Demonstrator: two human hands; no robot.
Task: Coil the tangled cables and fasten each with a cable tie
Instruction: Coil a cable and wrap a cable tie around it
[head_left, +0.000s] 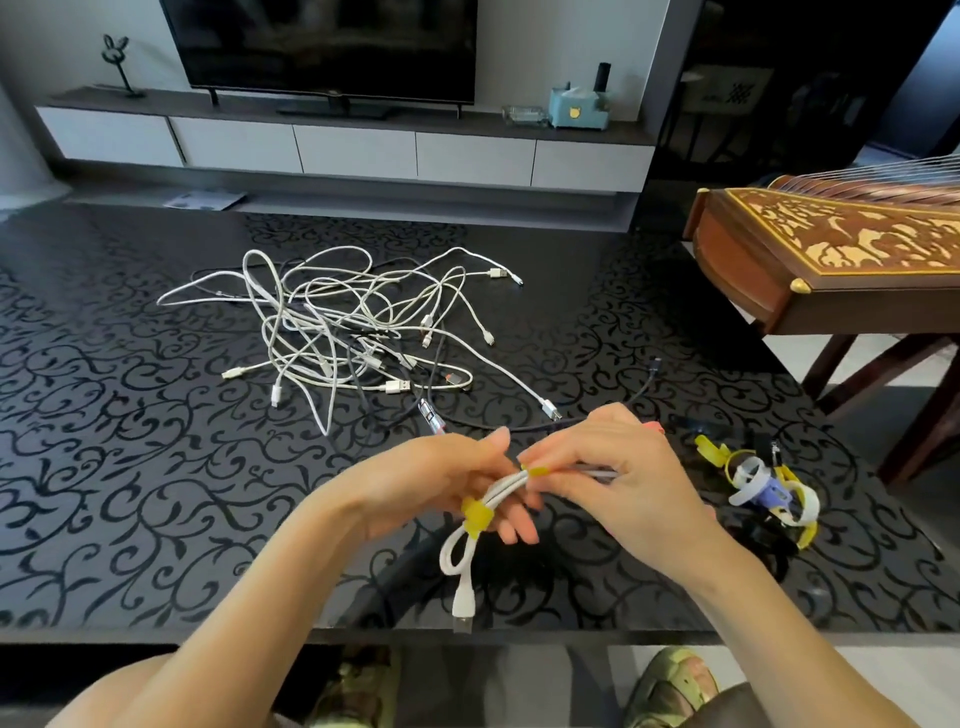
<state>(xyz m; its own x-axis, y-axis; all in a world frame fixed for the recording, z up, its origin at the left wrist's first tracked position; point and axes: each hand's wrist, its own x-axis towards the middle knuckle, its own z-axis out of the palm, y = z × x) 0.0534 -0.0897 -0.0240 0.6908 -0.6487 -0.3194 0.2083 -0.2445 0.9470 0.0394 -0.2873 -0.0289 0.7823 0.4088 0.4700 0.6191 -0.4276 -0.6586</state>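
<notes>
Pretty clearly someone's living room: big flat-screen TV (322, 49) on a low white media console (343, 148), glossy black patterned tabletop (130, 415), and a wooden zither (831, 249) off to the side.

Our two bare forearms reach in from the lower edge and meet above the surface (156, 467), fingertips almost touching. Our left hand (441, 488) grips the folded white cable (501, 491), thumb on top and fingers stretched beneath. Our right hand (613, 483), its back towards us and fingers curled, pinches the yellow tie (537, 471) between thumb and forefinger.
</notes>
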